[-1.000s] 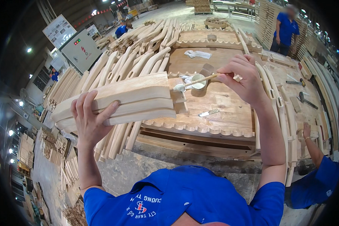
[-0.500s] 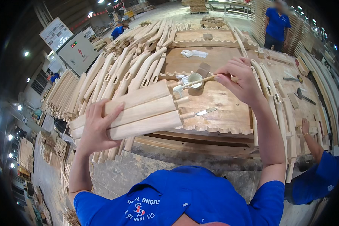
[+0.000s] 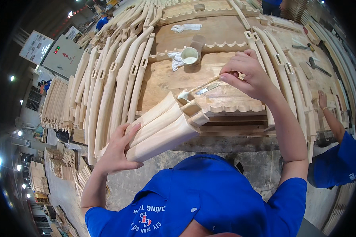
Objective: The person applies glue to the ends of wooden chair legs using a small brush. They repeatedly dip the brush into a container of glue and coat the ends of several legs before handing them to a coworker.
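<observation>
My left hand [image 3: 120, 152] is closed around a bundle of three pale wooden pieces [image 3: 158, 126], held tilted above the table's near edge. Short tenons [image 3: 197, 117] stick out of their far ends. Pinched in my right hand [image 3: 246, 75] is a thin wooden stick [image 3: 205, 84]. Thick white paste, which looks like glue [image 3: 183, 95], covers its tip, up against the end of the farthest piece. Just beyond the stick lies a flat metal blade [image 3: 207, 89]. A pale cup [image 3: 190, 55] with whitish contents stands farther back on the table.
Long slotted wooden legs [image 3: 118, 79] are stacked on the left, with more [image 3: 279, 59] on the right. Scalloped wooden strips [image 3: 225, 46] cross the table [image 3: 162, 85]. White cloths [image 3: 186, 27] lie near the cup. Hammers [image 3: 319, 67] and a co-worker's arm [image 3: 331, 116] are at the right.
The bundle has turned, its tenon ends swinging toward me and showing more. The stick's pasty tip has come against the farthest piece's end. The whole view has shifted.
</observation>
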`<state>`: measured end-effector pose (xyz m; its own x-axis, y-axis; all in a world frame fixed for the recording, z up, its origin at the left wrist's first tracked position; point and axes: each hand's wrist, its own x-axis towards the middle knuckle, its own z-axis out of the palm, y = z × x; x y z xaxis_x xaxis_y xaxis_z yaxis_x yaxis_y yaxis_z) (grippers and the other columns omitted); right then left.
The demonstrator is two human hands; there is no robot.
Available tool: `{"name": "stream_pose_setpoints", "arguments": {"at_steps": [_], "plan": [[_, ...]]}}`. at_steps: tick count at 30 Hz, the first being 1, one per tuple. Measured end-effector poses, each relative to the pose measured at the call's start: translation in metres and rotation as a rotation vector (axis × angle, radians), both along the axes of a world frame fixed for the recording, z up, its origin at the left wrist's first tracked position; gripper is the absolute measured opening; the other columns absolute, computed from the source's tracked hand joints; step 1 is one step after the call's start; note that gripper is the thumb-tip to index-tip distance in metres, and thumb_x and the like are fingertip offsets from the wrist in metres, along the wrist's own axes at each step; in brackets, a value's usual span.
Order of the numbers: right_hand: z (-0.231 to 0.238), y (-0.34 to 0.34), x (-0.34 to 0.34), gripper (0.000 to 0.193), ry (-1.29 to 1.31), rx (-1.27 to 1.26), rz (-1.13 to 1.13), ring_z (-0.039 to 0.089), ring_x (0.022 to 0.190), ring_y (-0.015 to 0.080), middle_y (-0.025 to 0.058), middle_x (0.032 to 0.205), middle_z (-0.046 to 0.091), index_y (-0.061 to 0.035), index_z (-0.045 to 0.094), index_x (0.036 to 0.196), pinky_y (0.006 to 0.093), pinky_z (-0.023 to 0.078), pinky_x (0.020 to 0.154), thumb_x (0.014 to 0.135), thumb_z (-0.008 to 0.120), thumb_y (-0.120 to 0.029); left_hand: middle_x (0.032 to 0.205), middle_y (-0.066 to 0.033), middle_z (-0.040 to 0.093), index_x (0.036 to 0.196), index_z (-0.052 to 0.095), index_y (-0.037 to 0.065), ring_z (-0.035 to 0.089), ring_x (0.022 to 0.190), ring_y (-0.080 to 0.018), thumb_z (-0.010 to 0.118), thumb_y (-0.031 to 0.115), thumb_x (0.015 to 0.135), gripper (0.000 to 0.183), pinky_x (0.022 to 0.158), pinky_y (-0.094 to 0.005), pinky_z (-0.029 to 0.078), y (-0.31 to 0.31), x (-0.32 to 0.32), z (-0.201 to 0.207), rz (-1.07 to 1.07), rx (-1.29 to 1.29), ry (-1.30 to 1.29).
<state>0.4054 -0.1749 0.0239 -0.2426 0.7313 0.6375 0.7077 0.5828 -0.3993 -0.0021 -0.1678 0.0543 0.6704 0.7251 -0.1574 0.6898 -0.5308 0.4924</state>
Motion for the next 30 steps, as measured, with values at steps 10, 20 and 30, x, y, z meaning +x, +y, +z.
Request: {"name": "stream_pose_setpoints", "arguments": {"at_steps": [10, 20, 30], "plan": [[-0.006, -0.003, 0.005, 0.011, -0.132, 0.262, -0.127, 0.050, 0.077, 0.0134, -0.0045, 0.073, 0.054, -0.0163, 0.064, 0.074, 0.0331, 0.029, 0.084, 0.072, 0.074, -0.020, 0.132, -0.0203, 0.034, 0.142, 0.030, 0.005, 0.037, 0.123, -0.0351, 0.081, 0.031, 0.048, 0.110, 0.103, -0.0399, 0.033, 0.004, 0.002, -0.016, -0.059, -0.185, -0.084], [0.011, -0.017, -0.014, 0.011, -0.317, 0.549, -0.091, 0.050, 0.078, 0.0135, -0.0053, 0.071, 0.046, -0.0188, 0.052, 0.063, 0.0347, 0.032, 0.085, 0.065, 0.063, -0.017, 0.135, -0.0168, 0.041, 0.139, 0.030, -0.003, 0.041, 0.123, -0.0276, 0.085, 0.032, 0.045, 0.114, 0.103, -0.0368, 0.032, 0.008, -0.045, -0.073, 0.036, -1.029, -0.205], [-0.017, 0.028, -0.025, 0.017, -0.374, 0.379, 0.096, 0.051, 0.080, 0.0152, -0.0024, 0.068, 0.052, -0.0148, 0.054, 0.062, 0.0372, 0.033, 0.086, 0.068, 0.068, -0.021, 0.127, -0.0141, 0.050, 0.136, 0.034, -0.002, 0.051, 0.114, -0.0275, 0.087, 0.035, 0.047, 0.109, 0.097, -0.0381, 0.039, 0.016, -0.059, -0.143, 0.074, -1.432, -0.553]]}}
